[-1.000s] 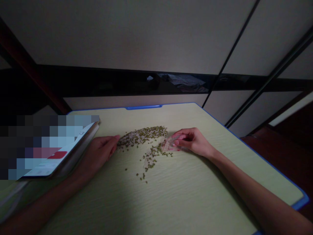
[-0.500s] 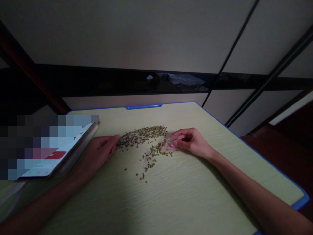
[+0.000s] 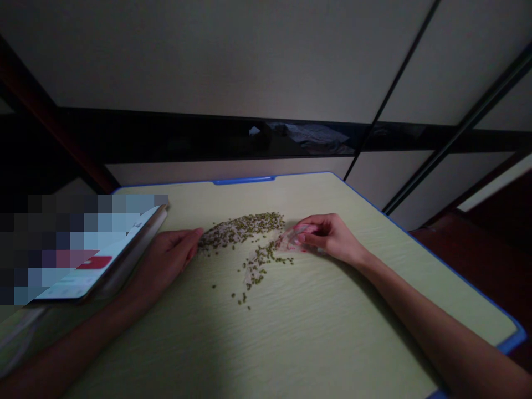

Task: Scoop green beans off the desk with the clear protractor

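A spill of small green beans [image 3: 245,233] lies in the middle of a pale table [image 3: 291,332]. Some rest on a thin clear plastic bag [image 3: 286,243]. My right hand [image 3: 328,237] is at the right end of the spill, its fingers curled and pinched on the edge of that bag. My left hand [image 3: 168,260] lies flat on the table at the left end of the pile, fingers stretched out together, fingertips touching the beans. It holds nothing.
A lit phone or tablet [image 3: 95,260] leans at the table's left side, close to my left wrist. The table has a blue rim [image 3: 509,338]. Behind it stand pale wall panels with dark frames. The room is dim.
My right hand has shifted slightly up and left while its fingers work on the bag's edge. The left hand and the beans have hardly moved.
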Action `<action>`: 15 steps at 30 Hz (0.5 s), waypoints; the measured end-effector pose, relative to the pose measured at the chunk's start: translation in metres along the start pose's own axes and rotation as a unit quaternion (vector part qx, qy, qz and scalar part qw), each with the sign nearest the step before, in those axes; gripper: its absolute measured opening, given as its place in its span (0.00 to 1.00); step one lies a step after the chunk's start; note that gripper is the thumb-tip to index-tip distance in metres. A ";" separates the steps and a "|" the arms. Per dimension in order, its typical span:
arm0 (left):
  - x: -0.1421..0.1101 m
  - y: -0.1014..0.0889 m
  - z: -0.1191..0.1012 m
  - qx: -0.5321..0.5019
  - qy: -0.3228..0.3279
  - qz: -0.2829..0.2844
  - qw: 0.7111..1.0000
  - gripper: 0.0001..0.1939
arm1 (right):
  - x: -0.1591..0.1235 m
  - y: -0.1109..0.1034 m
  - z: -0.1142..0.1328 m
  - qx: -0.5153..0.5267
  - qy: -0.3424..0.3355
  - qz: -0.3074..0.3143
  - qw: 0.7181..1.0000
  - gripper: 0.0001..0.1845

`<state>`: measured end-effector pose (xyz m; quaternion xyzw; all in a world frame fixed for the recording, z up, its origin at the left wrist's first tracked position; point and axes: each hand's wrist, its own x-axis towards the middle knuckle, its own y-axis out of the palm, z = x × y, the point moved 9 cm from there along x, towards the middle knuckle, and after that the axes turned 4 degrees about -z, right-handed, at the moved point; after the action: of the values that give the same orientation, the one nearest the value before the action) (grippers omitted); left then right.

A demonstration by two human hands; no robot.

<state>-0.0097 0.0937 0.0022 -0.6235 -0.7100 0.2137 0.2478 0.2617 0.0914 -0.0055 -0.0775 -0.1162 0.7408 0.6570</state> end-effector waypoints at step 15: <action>0.001 0.001 -0.001 -0.002 -0.001 0.002 1.000 0.23 | 0.000 0.000 0.004 -0.024 -0.013 -0.016 1.000 0.14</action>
<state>-0.0084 0.0943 0.0031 -0.6252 -0.7095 0.2132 0.2454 0.2604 0.0906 -0.0020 -0.0817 -0.1431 0.7285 0.6649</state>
